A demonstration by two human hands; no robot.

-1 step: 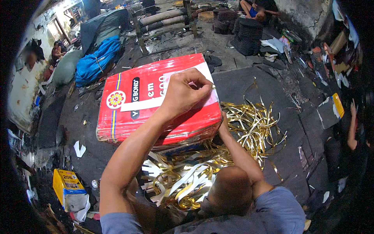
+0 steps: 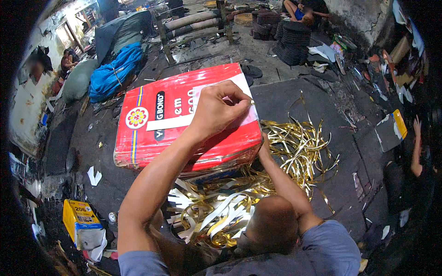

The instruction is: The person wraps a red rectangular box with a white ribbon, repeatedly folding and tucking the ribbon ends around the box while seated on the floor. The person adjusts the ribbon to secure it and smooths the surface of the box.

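Note:
A red box (image 2: 184, 99) wrapped in clear film lies before me. On its top, under my left hand (image 2: 218, 108), is a pale sheet (image 2: 241, 83). A white strip (image 2: 169, 123) runs from the left across the box and passes beneath this hand. Thumb and forefinger are pinched together at the box's right edge, where a small gold bit shows at the tips; the strip's course under the palm is hidden. My right hand (image 2: 264, 148) is low against the box's right side, its fingers hidden behind the corner. Gold-and-white strips (image 2: 221, 214) are heaped below the box.
Tangled gold ribbon trimmings (image 2: 299, 152) lie right of the box. A blue tarpaulin bundle (image 2: 115, 73) sits at the far left, and dark stacked pieces (image 2: 293, 43) stand at the back. A yellow carton (image 2: 82, 221) is at lower left. Another person's hand (image 2: 417, 126) shows at far right.
The white strip's left end has slid slightly to the right across the box. Both my hands look unmoved.

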